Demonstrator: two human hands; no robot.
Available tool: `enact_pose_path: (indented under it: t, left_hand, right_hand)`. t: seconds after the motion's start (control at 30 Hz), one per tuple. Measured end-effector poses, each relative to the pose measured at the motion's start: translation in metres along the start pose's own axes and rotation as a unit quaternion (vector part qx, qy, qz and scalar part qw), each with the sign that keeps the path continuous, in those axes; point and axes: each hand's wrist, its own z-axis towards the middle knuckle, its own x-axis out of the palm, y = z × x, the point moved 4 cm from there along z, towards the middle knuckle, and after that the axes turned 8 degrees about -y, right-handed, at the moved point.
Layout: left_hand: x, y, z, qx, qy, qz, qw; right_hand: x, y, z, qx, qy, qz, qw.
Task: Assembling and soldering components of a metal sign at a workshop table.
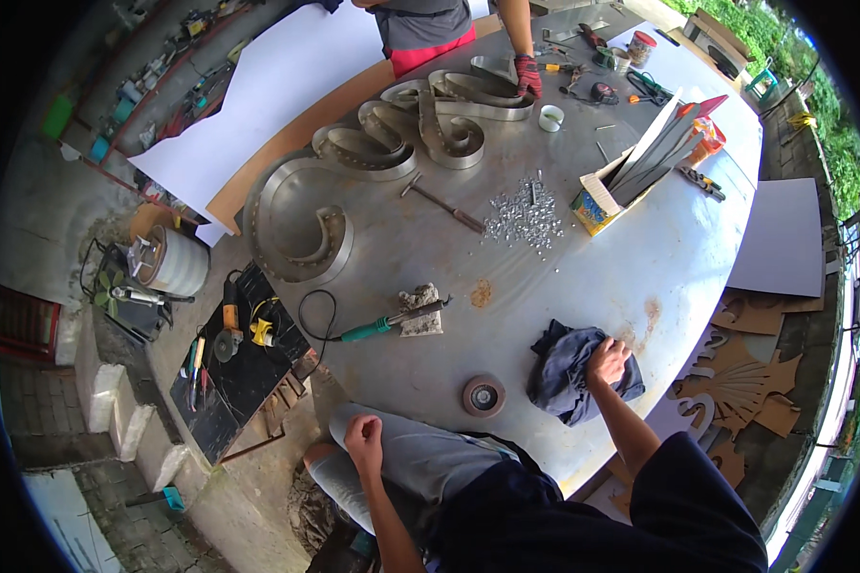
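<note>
My right hand (609, 363) is closed on a crumpled dark blue cloth (566, 378), which lies on the metal table (401, 253) near its right edge. Held over my grey-trousered leg, my left hand (363, 443) is loosely curled, with nothing visible in it. Between the two, a round brown disc (483, 395) with a dark centre sits by the table's near edge. A soldering iron (365, 329) with a green handle rests its tip end on a pale, crusted block (420, 315). Rusty brown stains mark the tabletop next to the cloth.
Large curved metal letter shapes (301, 258) span the far left. A co-worker's red-gloved hand (527, 76) touches one. Mid-table are a hammer (444, 203), scattered small metal bits (521, 218) and a box (597, 202) of metal strips. An angle grinder (227, 334) lies on a black board at left.
</note>
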Motion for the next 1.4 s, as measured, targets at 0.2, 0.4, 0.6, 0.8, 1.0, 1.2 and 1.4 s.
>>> enact_pose_path:
  t: [0.2,0.4,0.6,0.8,1.0,1.2,1.4]
  left_hand:
    - [0.011,-0.002,0.002,0.032,-0.055,0.038,0.997]
    - [0.01,0.0,0.004,0.046,-0.061,0.067,0.995]
    - [0.008,-0.001,0.003,0.032,-0.052,0.06,0.996]
    - [0.01,0.005,0.003,0.029,-0.048,0.062,0.996]
    - [0.011,0.002,0.005,0.038,-0.051,0.062,0.996]
    - [0.012,0.004,0.004,0.032,-0.055,0.053,0.997]
    - [0.01,0.004,0.002,0.04,-0.057,0.063,0.996]
  right_hand:
    - [-0.004,-0.005,0.007,0.003,-0.013,0.004,1.0]
    - [-0.002,-0.004,0.003,0.0,-0.016,0.008,1.0]
    - [-0.004,-0.003,0.001,-0.01,-0.025,0.011,1.0]
    - [-0.007,-0.001,0.001,-0.005,-0.025,0.013,1.0]
    - [-0.006,0.0,0.002,-0.004,-0.022,0.014,1.0]
    - [-0.005,-0.002,0.002,-0.005,-0.025,0.018,1.0]
    - [-0.002,-0.006,0.004,0.006,-0.019,0.008,1.0]
